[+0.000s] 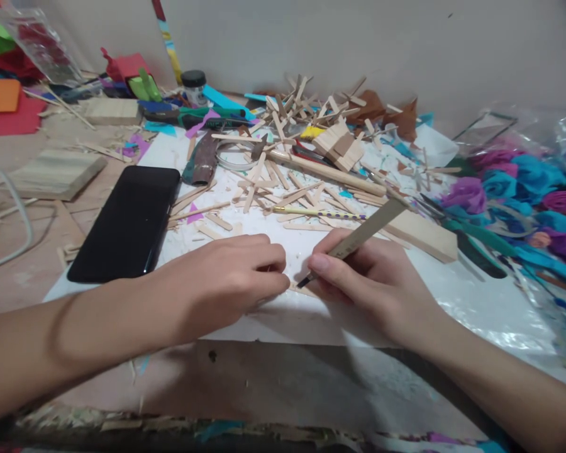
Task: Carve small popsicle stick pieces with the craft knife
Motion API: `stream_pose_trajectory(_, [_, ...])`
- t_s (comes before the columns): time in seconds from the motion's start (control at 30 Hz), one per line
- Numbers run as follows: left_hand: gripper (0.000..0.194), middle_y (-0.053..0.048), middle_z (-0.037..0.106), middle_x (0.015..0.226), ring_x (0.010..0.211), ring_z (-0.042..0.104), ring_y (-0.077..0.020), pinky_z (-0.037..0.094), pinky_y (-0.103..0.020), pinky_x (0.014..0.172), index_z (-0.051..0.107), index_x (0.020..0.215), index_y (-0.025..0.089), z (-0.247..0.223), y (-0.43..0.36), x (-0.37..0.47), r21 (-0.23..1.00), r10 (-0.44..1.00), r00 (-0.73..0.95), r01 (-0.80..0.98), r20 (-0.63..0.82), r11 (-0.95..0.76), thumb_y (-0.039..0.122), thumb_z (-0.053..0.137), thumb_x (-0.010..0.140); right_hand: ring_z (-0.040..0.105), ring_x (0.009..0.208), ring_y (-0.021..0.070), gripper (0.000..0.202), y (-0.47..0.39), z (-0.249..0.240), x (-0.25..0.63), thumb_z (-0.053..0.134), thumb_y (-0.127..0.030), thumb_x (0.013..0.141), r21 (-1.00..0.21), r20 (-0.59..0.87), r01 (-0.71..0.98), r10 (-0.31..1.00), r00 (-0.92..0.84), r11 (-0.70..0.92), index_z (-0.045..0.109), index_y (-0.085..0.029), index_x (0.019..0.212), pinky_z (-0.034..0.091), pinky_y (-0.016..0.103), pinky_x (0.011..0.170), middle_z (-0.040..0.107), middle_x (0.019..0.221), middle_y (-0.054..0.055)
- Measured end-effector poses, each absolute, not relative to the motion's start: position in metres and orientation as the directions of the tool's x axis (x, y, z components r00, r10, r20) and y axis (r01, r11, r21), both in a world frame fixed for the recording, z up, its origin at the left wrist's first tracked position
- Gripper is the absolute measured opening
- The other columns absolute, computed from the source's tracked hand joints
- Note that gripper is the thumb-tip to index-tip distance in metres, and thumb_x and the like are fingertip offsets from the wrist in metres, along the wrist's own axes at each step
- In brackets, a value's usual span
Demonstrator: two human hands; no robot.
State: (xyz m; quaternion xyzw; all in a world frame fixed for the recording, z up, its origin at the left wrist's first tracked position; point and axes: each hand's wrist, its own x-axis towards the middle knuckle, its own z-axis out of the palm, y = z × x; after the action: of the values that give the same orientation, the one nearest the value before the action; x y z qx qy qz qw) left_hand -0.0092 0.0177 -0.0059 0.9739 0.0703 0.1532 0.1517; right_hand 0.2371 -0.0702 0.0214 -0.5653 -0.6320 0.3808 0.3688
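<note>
My right hand (372, 277) grips a slim cutter knife (358, 242) like a pen, its flat handle slanting up to the right. The knife's dark tip meets a small wooden craft stick (302, 289) lying on the white paper (283, 324). My left hand (238, 274) is closed, its fingertips pinched down at the left end of that stick. Much of the stick is hidden by both hands.
A black phone (127, 220) lies left of my left forearm. Behind my hands are loose craft sticks (259, 182), a pencil (318, 214), a hammer (330, 171) and a wood block (424, 233). Green-handled pliers (476, 242) and crepe-paper flowers (514, 179) are at the right.
</note>
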Motion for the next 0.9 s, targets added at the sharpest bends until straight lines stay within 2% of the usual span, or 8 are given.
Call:
stream_pose_trajectory(0.07, [0.04,-0.003,0.069,0.102,0.091,0.061,-0.0185,0.043,-0.03,0.079,0.074,0.103,0.018,-0.007,0.018,-0.009,0.325,0.177,0.943,0.08,0.281,-0.942,-0.001,0.039,0.102,0.058,0.058,0.0139,0.048,-0.07,0.021,0.236,0.076,-0.062,0.102,-0.9,0.043,0.429,0.995,-0.092,0.079,0.074,-0.022,0.075,0.044,0.029,0.053,0.067,0.067,-0.001])
stream_pose_trajectory(0.13, [0.04,-0.004,0.068,0.102,0.091,0.061,-0.0185,0.043,-0.03,0.079,0.075,0.102,0.018,-0.008,0.018,-0.009,0.332,0.175,0.941,0.073,0.289,-0.941,0.0,0.039,0.103,0.058,0.057,0.0137,0.049,-0.07,0.022,0.235,0.078,-0.062,0.1,-0.9,0.048,0.427,0.994,-0.094,0.084,0.075,-0.022,0.074,0.045,0.028,0.051,0.068,0.065,-0.001])
stream_pose_trajectory(0.33, [0.032,-0.004,0.069,0.104,0.095,0.06,-0.0204,0.044,-0.033,0.086,0.077,0.104,0.017,-0.008,0.014,-0.009,0.326,0.205,0.94,0.111,0.272,-0.939,0.003,0.049,0.106,0.067,0.055,0.0141,0.022,-0.071,0.028,0.231,0.087,-0.036,0.09,-0.895,0.086,0.442,0.995,0.042,0.059,0.082,-0.024,0.073,0.05,0.023,0.048,0.076,0.064,0.0])
stream_pose_trajectory(0.47, [0.034,-0.004,0.068,0.1,0.09,0.059,-0.0205,0.045,-0.033,0.082,0.079,0.104,0.015,-0.005,0.008,-0.009,0.357,0.246,0.922,0.131,0.3,-0.925,0.003,0.047,0.105,0.067,0.052,0.0143,0.017,-0.074,0.028,0.235,0.089,-0.034,0.085,-0.875,0.149,0.48,0.977,0.151,0.059,0.082,-0.026,0.071,0.05,0.022,0.045,0.076,0.062,-0.001])
stream_pose_trajectory(0.6, [0.036,-0.005,0.069,0.096,0.087,0.059,-0.0206,0.045,-0.035,0.079,0.08,0.101,0.015,-0.003,0.004,-0.008,0.357,0.314,0.9,0.199,0.301,-0.913,0.005,0.046,0.108,0.073,0.058,0.0146,0.004,-0.078,0.026,0.235,0.085,-0.03,0.088,-0.876,0.14,0.48,0.978,0.152,0.051,0.086,-0.027,0.086,0.057,0.02,0.05,0.082,0.07,0.0])
stream_pose_trajectory(0.73, [0.035,-0.005,0.069,0.096,0.085,0.059,-0.0213,0.045,-0.036,0.079,0.081,0.105,0.014,-0.003,0.004,-0.008,0.344,0.324,0.893,0.211,0.312,-0.915,0.005,0.048,0.108,0.072,0.053,0.0139,0.012,-0.081,0.026,0.229,0.08,-0.033,0.092,-0.889,0.075,0.458,0.988,0.132,0.006,0.082,-0.026,0.083,0.058,0.019,0.049,0.079,0.062,-0.001])
stream_pose_trajectory(0.9, [0.036,-0.005,0.068,0.094,0.084,0.059,-0.0212,0.045,-0.035,0.077,0.082,0.102,0.014,-0.002,0.005,-0.008,0.368,0.324,0.893,0.201,0.312,-0.908,0.003,0.048,0.106,0.07,0.052,0.0125,0.012,-0.081,0.025,0.228,0.081,-0.032,0.088,-0.845,0.149,0.532,0.979,0.138,0.054,0.083,-0.025,0.077,0.059,0.018,0.052,0.079,0.062,0.0])
